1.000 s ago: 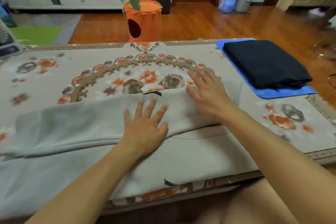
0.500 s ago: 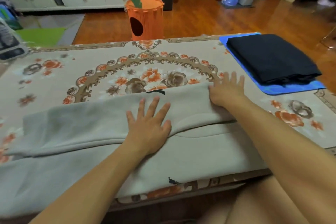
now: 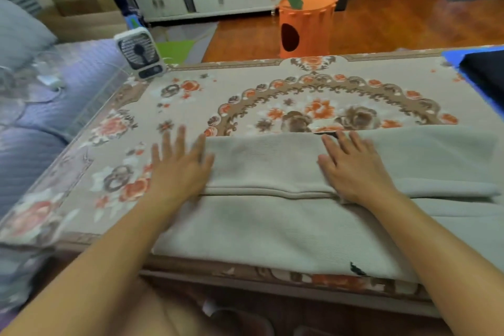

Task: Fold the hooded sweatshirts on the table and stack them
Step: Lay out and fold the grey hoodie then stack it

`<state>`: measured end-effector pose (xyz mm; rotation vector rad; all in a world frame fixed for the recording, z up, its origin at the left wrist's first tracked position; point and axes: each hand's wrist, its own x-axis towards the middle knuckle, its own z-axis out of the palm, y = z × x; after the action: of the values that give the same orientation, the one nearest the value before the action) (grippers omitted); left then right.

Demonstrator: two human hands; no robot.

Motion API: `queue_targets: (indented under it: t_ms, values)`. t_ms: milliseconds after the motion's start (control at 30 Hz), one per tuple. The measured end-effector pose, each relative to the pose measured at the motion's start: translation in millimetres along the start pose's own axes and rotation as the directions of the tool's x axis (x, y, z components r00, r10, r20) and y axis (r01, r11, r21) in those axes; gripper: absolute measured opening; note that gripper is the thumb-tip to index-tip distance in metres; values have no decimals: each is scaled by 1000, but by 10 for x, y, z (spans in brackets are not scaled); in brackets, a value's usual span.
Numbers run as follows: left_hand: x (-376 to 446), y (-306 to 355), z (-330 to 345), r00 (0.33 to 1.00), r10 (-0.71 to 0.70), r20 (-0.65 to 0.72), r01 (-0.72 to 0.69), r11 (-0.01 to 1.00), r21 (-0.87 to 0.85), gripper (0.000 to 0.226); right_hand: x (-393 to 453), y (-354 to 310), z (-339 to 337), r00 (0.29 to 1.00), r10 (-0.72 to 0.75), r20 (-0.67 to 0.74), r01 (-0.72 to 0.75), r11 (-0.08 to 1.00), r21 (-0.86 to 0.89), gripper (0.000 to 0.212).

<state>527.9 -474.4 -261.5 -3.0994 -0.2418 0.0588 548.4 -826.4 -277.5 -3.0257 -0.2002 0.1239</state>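
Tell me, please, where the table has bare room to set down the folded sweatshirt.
Free: the flowered cloth between the grey sweatshirt and the table's far edge, and left of the left hand. Crowded: the far-right corner, with the dark folded garment.

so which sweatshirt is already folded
The dark navy sweatshirt on the blue mat; the grey sweatshirt under both hands is only partly folded.

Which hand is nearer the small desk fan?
Left. The left hand lies flat at the grey sweatshirt's left edge, on the desk fan's side; the right hand lies mid-sweatshirt, farther right.
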Motion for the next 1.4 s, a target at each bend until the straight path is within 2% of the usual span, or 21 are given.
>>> queue_targets:
  t_ms: [67, 100, 233, 333, 433, 500, 567, 733, 867, 1000, 1100, 1200, 1267, 1334, 1400]
  values:
    - [-88, -305, 215, 986, -59, 154, 72, 994, -80, 64, -5, -6, -11, 1000, 17, 11, -17, 1000, 13, 65]
    - [-113, -379, 309, 985, -55, 165, 75, 990, -117, 65, -9, -16, -10, 1000, 22, 18, -22, 1000, 4, 63]
    - [-133, -298, 317, 995, -78, 70, 91, 974, -210, 64, -39, -93, -94, 999, 37, -5, -37, 999, -17, 62]
    - [-188, -367, 217, 963, -270, -10, 254, 916, -310, 69, -212, -188, -179, 997, -66, -26, 66, 997, -31, 63]
    - [-189, -582, 99, 917, -380, 122, 398, 892, -213, 75, -434, -220, -60, 991, -106, 79, 108, 994, -19, 64]
    - [-223, -621, 61, 886, -427, 181, 449, 887, -109, 79, -488, -208, 17, 994, -93, 58, 94, 995, -26, 69]
    - [-249, -560, 54, 873, -456, 175, 472, 879, -65, 80, -485, -214, 25, 996, -77, 37, 78, 997, -16, 71]
    - [-235, -431, 14, 872, -469, 139, 476, 880, -14, 72, -505, -227, 36, 997, -78, 15, 78, 997, -4, 70]
    - [-222, -453, 44, 877, -459, 141, 465, 885, -15, 74, -513, -218, 15, 997, -76, 19, 76, 997, 0, 69]
    - [-259, -517, 86, 913, -386, 130, 394, 918, -38, 71, -519, -216, 17, 997, -78, 13, 78, 997, 11, 71]
    - [-265, -555, 40, 939, -333, 83, 342, 932, -122, 58, -520, -216, 7, 996, -82, 19, 82, 997, 9, 71]
    - [-205, -623, -43, 939, -292, 183, 329, 918, -221, 55, -519, -216, 17, 997, -79, 23, 80, 997, -11, 70]
    - [-150, -720, -128, 935, -270, 229, 331, 897, -292, 44, -505, -234, 15, 997, -72, 32, 73, 997, -14, 68]
    - [-101, -844, -272, 947, -290, 141, 322, 865, -384, 35, -486, -278, -45, 995, -87, 57, 85, 996, 23, 67]
    - [-32, -1025, -452, 940, -341, 14, 319, 862, -395, 33, -495, -388, -123, 978, -188, 94, 185, 982, 40, 70]
